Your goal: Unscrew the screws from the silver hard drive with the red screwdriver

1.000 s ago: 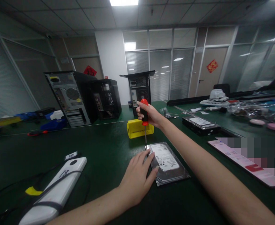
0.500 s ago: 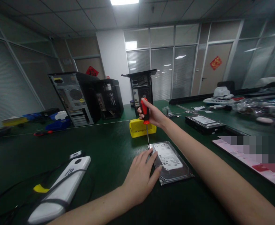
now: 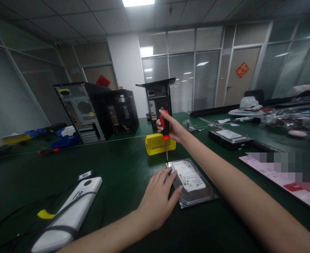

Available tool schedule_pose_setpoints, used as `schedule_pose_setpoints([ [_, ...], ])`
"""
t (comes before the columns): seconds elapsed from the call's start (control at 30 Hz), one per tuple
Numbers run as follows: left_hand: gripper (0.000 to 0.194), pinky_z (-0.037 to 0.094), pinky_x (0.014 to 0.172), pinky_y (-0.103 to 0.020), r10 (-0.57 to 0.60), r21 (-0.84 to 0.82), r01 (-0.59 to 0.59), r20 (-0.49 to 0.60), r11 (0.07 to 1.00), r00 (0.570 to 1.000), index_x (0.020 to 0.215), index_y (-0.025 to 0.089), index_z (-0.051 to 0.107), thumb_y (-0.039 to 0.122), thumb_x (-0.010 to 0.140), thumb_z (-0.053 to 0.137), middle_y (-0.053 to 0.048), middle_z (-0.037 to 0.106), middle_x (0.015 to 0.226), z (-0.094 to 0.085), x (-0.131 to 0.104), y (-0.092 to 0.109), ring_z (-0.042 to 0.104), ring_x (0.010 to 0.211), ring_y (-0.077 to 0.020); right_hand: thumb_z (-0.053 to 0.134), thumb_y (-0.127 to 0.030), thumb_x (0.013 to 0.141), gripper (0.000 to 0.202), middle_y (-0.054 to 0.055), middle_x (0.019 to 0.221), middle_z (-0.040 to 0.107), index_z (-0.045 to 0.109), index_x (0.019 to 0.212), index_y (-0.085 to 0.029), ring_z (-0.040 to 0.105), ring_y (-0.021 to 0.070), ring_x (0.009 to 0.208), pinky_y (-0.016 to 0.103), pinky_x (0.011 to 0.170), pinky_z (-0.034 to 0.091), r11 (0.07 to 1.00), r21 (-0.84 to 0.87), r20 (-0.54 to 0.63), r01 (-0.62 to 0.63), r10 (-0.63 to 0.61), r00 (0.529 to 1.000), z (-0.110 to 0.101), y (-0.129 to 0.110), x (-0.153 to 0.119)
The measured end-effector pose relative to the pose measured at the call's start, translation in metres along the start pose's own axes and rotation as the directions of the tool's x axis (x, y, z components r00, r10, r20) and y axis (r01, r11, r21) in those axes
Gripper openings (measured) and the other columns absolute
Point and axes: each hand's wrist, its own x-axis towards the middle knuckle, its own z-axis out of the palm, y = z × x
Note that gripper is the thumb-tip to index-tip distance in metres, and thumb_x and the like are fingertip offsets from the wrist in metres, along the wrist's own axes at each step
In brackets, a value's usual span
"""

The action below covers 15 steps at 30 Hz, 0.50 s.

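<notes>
A silver hard drive [image 3: 197,196] with a white label lies flat on the green table [image 3: 118,154]. My left hand [image 3: 158,196] rests on its left edge, fingers stretched out and apart. My right hand [image 3: 174,127] is wrapped round the red and black handle of a screwdriver [image 3: 166,125]. The screwdriver stands almost upright, its tip at the drive's far left corner. Whether a screw sits under the tip is too small to tell. Just behind the drive is a yellow plastic tray [image 3: 155,146], partly hidden by the screwdriver and my right hand.
A white power strip [image 3: 78,207] with black cables lies at the front left. Computer cases [image 3: 77,112] stand at the back, another [image 3: 155,102] behind my right hand. To the right are a second hard drive [image 3: 230,138], a pink board [image 3: 278,175] and clear plastic bags [image 3: 284,119].
Within my right hand the screwdriver handle looks slightly turned. Its tip stays at the same corner, and my left hand and the drive keep their places.
</notes>
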Motion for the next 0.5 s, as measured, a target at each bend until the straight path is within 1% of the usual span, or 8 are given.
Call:
schedule_pose_setpoints([
  [0.13,0.047,0.03,0.105,-0.043,-0.013,-0.142,0.005,-0.054,0.99,0.998,0.132,0.025,0.041,0.045,0.09,0.039,-0.006,0.04,0.139,0.004,0.002,-0.005,0.035,0.128,-0.0243,0.057,-0.043,0.078,0.027,-0.004,0.058,0.051,0.051,0.072,-0.017,0.04,0.0051,0.043,0.019,0.044,0.036,0.997,0.05,-0.056,0.056,-0.053,0.997,-0.003,0.003,0.001],
  [0.2,0.047,0.034,0.102,-0.038,-0.107,-0.28,0.062,-0.15,0.958,0.983,0.131,0.022,0.04,0.042,0.089,0.044,-0.008,0.045,0.134,0.009,0.008,-0.016,0.042,0.123,-0.0222,0.057,-0.043,0.078,0.026,-0.004,0.056,0.051,0.051,0.072,-0.018,0.039,0.0051,0.041,0.019,0.042,0.035,0.994,0.059,-0.097,0.087,-0.081,0.992,-0.006,0.003,0.001],
  [0.27,0.041,0.04,0.096,-0.034,-0.303,-0.408,0.175,-0.275,0.896,0.912,0.123,0.016,0.047,0.036,0.087,0.047,-0.011,0.053,0.123,0.012,0.019,-0.031,0.049,0.114,-0.0214,0.057,-0.042,0.077,0.026,-0.004,0.054,0.05,0.05,0.07,-0.018,0.038,0.005,0.04,0.019,0.041,0.033,0.992,0.072,-0.125,0.108,-0.099,0.987,-0.008,0.0,0.001],
  [0.3,0.038,0.043,0.092,-0.033,-0.366,-0.44,0.216,-0.292,0.872,0.884,0.118,0.014,0.05,0.033,0.085,0.049,-0.012,0.057,0.116,0.013,0.026,-0.039,0.053,0.109,-0.0213,0.057,-0.042,0.077,0.027,-0.005,0.053,0.049,0.05,0.07,-0.018,0.037,0.005,0.039,0.019,0.04,0.033,0.99,0.083,-0.137,0.117,-0.105,0.985,-0.01,-0.002,0.001],
  [0.33,0.034,0.044,0.089,-0.032,-0.394,-0.448,0.244,-0.278,0.86,0.876,0.114,0.014,0.053,0.03,0.084,0.05,-0.011,0.061,0.11,0.012,0.033,-0.046,0.057,0.102,-0.0208,0.056,-0.042,0.077,0.027,-0.005,0.053,0.049,0.049,0.069,-0.018,0.037,0.005,0.039,0.018,0.04,0.032,0.987,0.095,-0.149,0.128,-0.113,0.982,-0.011,-0.005,0.001],
  [0.37,0.031,0.045,0.087,-0.032,-0.375,-0.413,0.25,-0.255,0.876,0.891,0.111,0.016,0.056,0.03,0.084,0.05,-0.009,0.063,0.106,0.009,0.04,-0.051,0.059,0.098,-0.0205,0.056,-0.043,0.077,0.027,-0.005,0.053,0.048,0.048,0.069,-0.018,0.037,0.0049,0.039,0.018,0.04,0.031,0.984,0.107,-0.161,0.142,-0.124,0.979,-0.013,-0.009,0.0],
  [0.43,0.029,0.043,0.088,-0.035,-0.233,-0.222,0.195,-0.161,0.955,0.959,0.107,0.021,0.061,0.033,0.086,0.047,-0.006,0.066,0.106,0.001,0.051,-0.057,0.061,0.097,-0.0214,0.055,-0.043,0.078,0.027,-0.005,0.054,0.049,0.048,0.07,-0.018,0.037,0.0047,0.04,0.017,0.04,0.03,0.977,0.119,-0.18,0.178,-0.155,0.971,-0.016,-0.018,-0.001],
  [0.5,0.026,0.04,0.092,-0.038,-0.169,-0.165,0.148,-0.12,0.975,0.978,0.1,0.023,0.067,0.035,0.085,0.049,-0.003,0.068,0.103,-0.01,0.06,-0.056,0.06,0.099,-0.0231,0.055,-0.045,0.077,0.028,-0.005,0.055,0.049,0.049,0.071,-0.018,0.037,0.0044,0.041,0.017,0.04,0.03,0.969,0.118,-0.181,0.217,-0.194,0.964,-0.021,-0.027,-0.003],
])
